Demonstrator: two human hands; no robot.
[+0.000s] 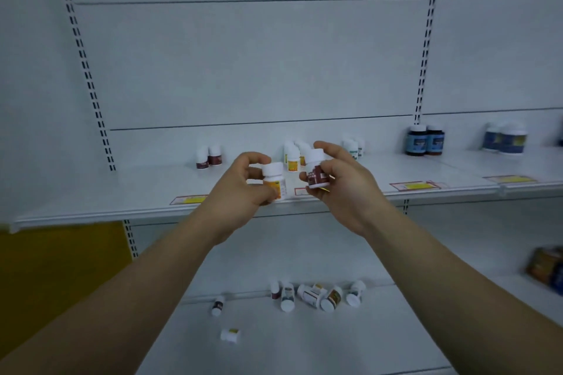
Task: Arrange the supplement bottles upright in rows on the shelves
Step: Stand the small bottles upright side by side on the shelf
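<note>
Gripping orange-label bottle (275, 180) left, maroon-label bottle (316, 170) right

White-capped orange-labelled bottle (275, 180), white-capped maroon-labelled bottle (316, 170), white shelf (128, 192), yellow price tags (190, 200).

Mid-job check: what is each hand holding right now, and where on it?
Left hand pinches the orange-label bottle by its body, below the cap. Right hand grips the maroon-label bottle round its body, tilted.

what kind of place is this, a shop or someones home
Probably a shop, perhaps a pharmacy aisle: white shelves on slotted uprights, price tags along the shelf edge, and supplement bottles grouped by label.
</note>
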